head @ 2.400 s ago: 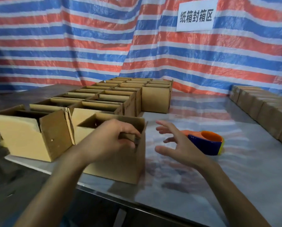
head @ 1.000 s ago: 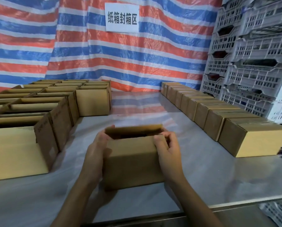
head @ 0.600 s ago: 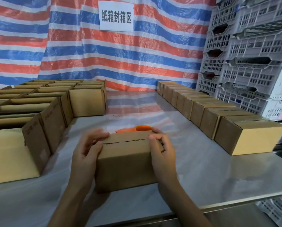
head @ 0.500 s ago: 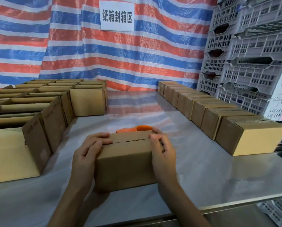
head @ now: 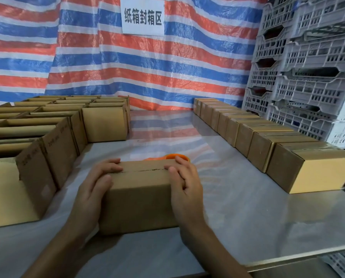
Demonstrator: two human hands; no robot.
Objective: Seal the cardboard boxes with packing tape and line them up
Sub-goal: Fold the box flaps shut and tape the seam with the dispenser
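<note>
Head view, the only one. Cardboard box sits on the steel table straight in front of the person, near the front edge, between the two stocks of cartons. Left hand clasps its left end, fingers bent over the top edge, thumb lying on the near face. Right hand clasps the right end the same way, fingers hooked onto the top. Both hands grip the box and hold the flaps down. Change over the last second: the top stood open with a dark interior showing, and now the two long flaps meet along a thin, slightly ragged seam. No tape shows on that seam, so the box reads as closed but unsealed. Tape dispenser lies just behind the box; only its orange top shows past the right fingertips, and neither hand touches it. Open boxes are packed in a block on the left with their flaps up. Sealed boxes run in a single line along the right edge, the nearest well apart from the box in hand. Judgement: the folding step is done and taping comes next, which likely means one hand must let go to fetch the dispenser while the other keeps the flaps flat. Risk: the flaps may spring apart once pressure eases. Striped tarpaulin with a white sign hangs behind, and grey crates are stacked at right.
</note>
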